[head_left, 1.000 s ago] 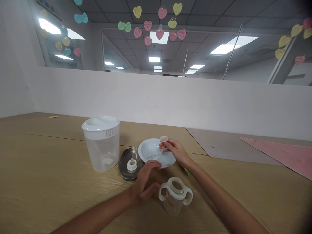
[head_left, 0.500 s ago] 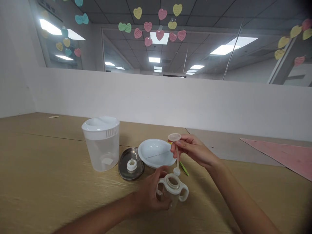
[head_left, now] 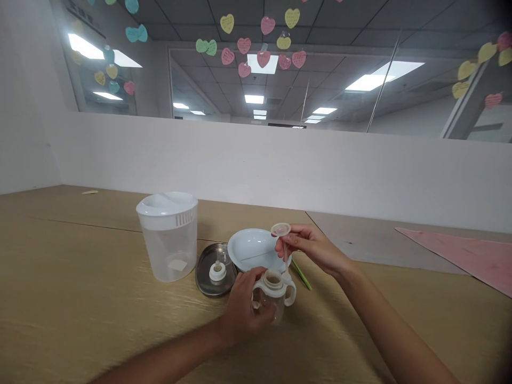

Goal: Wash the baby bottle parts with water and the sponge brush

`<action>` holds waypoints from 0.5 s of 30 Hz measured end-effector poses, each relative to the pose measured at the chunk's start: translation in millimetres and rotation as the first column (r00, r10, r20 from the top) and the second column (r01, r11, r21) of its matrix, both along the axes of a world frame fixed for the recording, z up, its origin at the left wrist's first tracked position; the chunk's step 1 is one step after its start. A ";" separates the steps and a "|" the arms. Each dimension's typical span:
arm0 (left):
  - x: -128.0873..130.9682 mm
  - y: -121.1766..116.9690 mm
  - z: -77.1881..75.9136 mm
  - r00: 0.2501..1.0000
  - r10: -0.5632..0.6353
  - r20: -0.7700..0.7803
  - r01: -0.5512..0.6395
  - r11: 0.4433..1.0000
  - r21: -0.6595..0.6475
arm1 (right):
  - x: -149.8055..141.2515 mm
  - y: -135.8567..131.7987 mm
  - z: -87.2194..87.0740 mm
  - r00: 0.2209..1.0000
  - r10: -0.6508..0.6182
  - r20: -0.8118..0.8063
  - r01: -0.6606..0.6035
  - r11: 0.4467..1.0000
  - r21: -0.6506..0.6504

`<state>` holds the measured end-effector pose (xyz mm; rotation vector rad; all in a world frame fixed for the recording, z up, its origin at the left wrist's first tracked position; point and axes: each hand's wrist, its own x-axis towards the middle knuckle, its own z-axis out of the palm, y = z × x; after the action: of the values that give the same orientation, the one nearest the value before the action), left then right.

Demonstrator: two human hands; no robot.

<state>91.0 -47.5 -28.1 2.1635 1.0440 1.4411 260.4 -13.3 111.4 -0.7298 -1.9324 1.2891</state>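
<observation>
My left hand (head_left: 245, 306) is closed around a clear baby bottle (head_left: 272, 303) with two white side handles. The bottle's mouth is uncovered and faces up. Above and just behind it, my right hand (head_left: 306, 242) pinches a pale drinking straw (head_left: 285, 255) with a round disc on top. The straw points down, and its lower end is hidden behind the bottle near the right handle; whether they touch I cannot tell. Left of the bottle, a white ring cap (head_left: 217, 271) with a clear part lies in an oval metal tray (head_left: 204, 288).
A white bowl (head_left: 250, 242) sits behind the bottle, partly hidden by my right hand. To the left stands a translucent bucket (head_left: 170, 250) with a white lid. A thin green stick (head_left: 302, 276) lies to the right of the bowl. Farther right is a pink sheet (head_left: 460, 253).
The bottle in my left hand has moved slightly left and up. My right hand has shifted a little left and down with the straw, whose lower end is now out of sight.
</observation>
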 end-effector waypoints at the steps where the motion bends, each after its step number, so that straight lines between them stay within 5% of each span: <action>1: 0.3 -0.3 1.1 1.000 0.020 -0.019 -0.019 1.000 0.017 | 0.1 0.2 0.5 1.000 -0.010 -0.009 0.010 1.000 0.002; 15: 3.1 -1.4 3.8 0.987 0.128 -0.100 -0.123 0.991 0.062 | 4.4 14.4 -11.7 0.987 0.044 0.155 -0.042 0.999 -0.018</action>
<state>94.1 -48.9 -24.3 2.2695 1.2104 1.4407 264.9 1.0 99.7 -0.8214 -2.0751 1.3067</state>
